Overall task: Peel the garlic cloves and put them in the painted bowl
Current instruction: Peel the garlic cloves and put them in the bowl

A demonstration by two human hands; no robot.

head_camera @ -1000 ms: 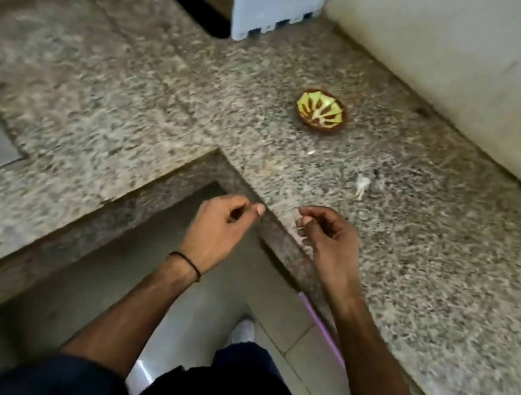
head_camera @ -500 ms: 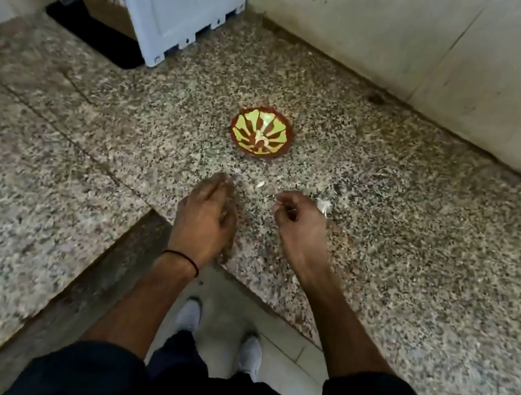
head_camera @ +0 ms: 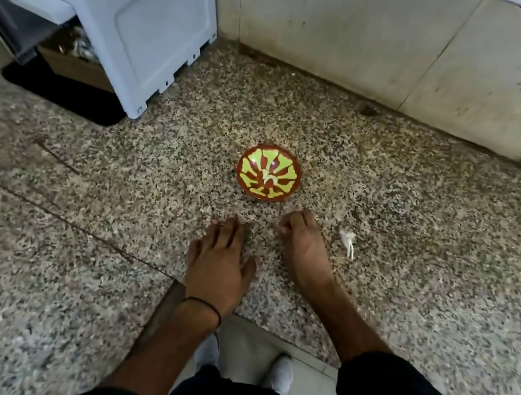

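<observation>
Two hands work past the near inner corner of the surface (head_camera: 61, 252). Left hand (head_camera: 220, 260) lies flat, fingers straight, holding nothing. Right hand (head_camera: 304, 245) has its fingers curled under; contents cannot be told. Peel (head_camera: 348, 242) lies just to its right. Bowl (head_camera: 293, 192), holding pale cloves (head_camera: 269, 178), stands just beyond the right hand, with nothing between them.

Painted bowl (head_camera: 286, 174) stands on the counter (head_camera: 114, 189) just beyond the right hand (head_camera: 304, 245). A garlic scrap (head_camera: 348, 241) lies on the counter right of that hand. The left hand (head_camera: 219, 266) lies to its left, nearer the counter edge.
</observation>
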